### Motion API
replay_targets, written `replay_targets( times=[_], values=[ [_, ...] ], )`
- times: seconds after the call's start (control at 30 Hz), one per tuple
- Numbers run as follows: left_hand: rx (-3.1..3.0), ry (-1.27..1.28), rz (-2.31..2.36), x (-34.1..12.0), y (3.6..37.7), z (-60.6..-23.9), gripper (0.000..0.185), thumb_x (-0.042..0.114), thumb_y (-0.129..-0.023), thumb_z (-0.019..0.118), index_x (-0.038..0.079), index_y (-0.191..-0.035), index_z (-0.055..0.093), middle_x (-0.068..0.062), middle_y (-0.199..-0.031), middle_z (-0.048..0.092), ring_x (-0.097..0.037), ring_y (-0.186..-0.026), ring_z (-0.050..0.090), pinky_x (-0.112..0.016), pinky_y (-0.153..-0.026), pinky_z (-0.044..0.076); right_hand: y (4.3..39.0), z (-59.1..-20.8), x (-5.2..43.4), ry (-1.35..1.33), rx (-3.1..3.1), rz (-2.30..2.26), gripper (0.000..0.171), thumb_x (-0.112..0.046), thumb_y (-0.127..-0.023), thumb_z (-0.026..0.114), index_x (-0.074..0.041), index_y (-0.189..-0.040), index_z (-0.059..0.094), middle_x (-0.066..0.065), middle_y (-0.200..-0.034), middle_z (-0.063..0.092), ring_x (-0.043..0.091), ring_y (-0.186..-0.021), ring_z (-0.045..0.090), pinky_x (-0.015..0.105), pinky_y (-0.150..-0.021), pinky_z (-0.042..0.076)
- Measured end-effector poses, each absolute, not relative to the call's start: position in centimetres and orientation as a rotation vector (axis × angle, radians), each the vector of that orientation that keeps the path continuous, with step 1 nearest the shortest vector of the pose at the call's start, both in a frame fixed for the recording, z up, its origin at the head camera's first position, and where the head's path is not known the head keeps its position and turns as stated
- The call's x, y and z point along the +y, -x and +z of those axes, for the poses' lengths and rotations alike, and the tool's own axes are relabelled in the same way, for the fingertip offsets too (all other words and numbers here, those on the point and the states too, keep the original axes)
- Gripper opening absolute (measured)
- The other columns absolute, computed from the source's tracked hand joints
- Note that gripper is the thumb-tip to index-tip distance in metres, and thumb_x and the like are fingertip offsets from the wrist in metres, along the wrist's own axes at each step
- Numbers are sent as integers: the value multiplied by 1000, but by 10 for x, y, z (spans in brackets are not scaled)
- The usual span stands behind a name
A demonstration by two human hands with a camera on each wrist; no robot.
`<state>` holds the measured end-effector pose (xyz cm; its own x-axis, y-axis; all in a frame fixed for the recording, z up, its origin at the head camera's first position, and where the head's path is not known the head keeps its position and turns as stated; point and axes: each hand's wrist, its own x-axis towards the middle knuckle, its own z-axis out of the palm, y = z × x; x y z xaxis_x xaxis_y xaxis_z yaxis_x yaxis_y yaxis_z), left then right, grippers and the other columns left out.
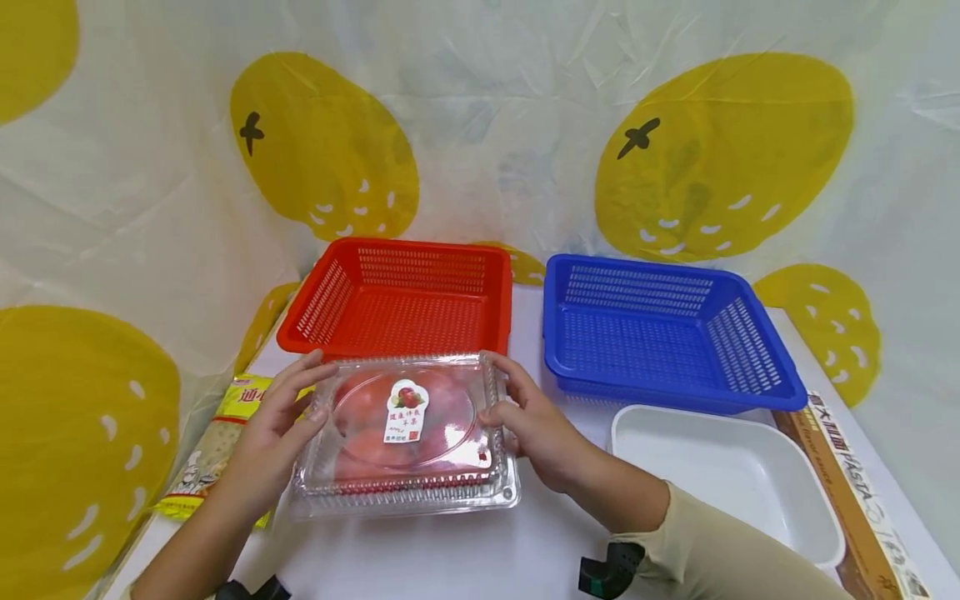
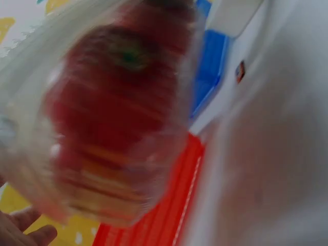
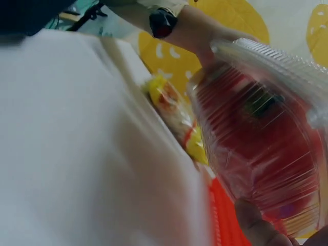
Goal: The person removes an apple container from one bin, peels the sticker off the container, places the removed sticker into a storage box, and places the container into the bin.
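Note:
Both hands hold a clear plastic clamshell box [image 1: 442,421] of red fruit in front of the red basket, and a white label [image 1: 406,411] with a fruit picture is on its lid. My left hand [image 1: 279,429] grips the box's left side, thumb over the lid and fingers at the far corner. On the right side, my right hand [image 1: 538,427] grips it with the thumb on the lid edge. The wrist views show the box's underside and sides close up; a green stem spot [image 3: 264,102] marks one fruit in the right wrist view.
Behind the box stands a red basket [image 1: 420,321], with a blue basket [image 1: 637,333] to its right. A white tub [image 1: 727,479] sits at the front right, beside a long pasta box [image 1: 843,483]. A yellow packaged bag [image 1: 213,450] lies by the left forearm.

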<state>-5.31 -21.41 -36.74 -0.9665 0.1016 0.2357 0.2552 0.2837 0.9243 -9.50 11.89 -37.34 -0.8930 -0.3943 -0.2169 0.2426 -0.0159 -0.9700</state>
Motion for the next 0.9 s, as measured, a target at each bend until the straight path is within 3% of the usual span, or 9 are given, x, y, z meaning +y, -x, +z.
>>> replay_targets(
  times=[0.23, 0.43, 0.63, 0.9],
  values=[
    [-2331, 402, -1814, -235, 48, -380, 41, -2, -107, 53, 0, -147, 59, -13, -167, 38, -15, -155, 30, -15, -111, 39, 80, -395, 102, 68, 1784, -2005, 80, -11, -91, 64, -28, -164, 36, 22, -159, 34, 33, -107, 65, 39, -76, 62],
    [-2351, 385, -1848, -245, 50, -401, 40, -1, -108, 54, -2, -147, 57, -4, -163, 42, -11, -152, 33, -13, -110, 39, 69, -417, 95, 23, 1767, -2034, 82, -6, -89, 66, -28, -163, 38, 22, -150, 43, 28, -95, 71, 42, -72, 64],
    [-2373, 357, -1833, -247, 51, -424, 39, 0, -108, 54, -5, -147, 56, 3, -158, 46, -7, -147, 38, -12, -110, 39, 63, -430, 91, 11, 1789, -2051, 85, -4, -87, 66, -24, -164, 37, 23, -149, 41, 31, -103, 67, 49, -75, 65],
    [-2423, 368, -1788, -242, 53, -434, 36, 3, -108, 57, 0, -144, 61, 9, -157, 47, 0, -145, 39, -11, -110, 38, 64, -432, 96, 45, 1866, -1974, 90, -9, -90, 71, -24, -169, 31, 23, -157, 42, 29, -111, 66, 47, -81, 64]
  ],
)
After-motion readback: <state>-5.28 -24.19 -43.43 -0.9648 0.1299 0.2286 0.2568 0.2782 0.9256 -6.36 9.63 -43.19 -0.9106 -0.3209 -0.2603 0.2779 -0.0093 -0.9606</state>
